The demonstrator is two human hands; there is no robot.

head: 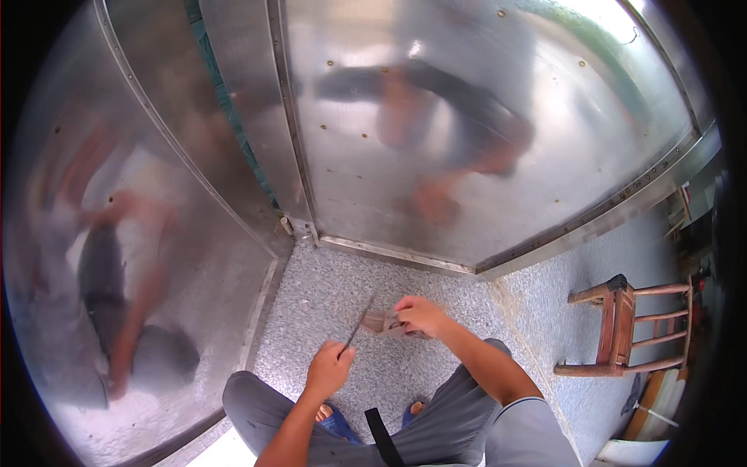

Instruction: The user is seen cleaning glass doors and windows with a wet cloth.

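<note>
My left hand (330, 370), low in the centre of the view, is closed around the handle of a thin dark tool (356, 331), whose narrow shaft points up and to the right. Its kind is too small to tell. To the right, my right hand (417, 315) grips a crumpled brownish-grey cloth (380, 321), which hangs toward the tool's shaft. Whether shaft and cloth touch cannot be told. Both hands are above the speckled floor (332, 286), in front of my bent knees.
Shiny metal panels (408, 192) with rivets stand ahead, and another metal panel (216, 303) rises at the left; both carry blurred reflections. A wooden chair (621, 327) is on the floor at the right. Blue slippers (337, 425) are on my feet below.
</note>
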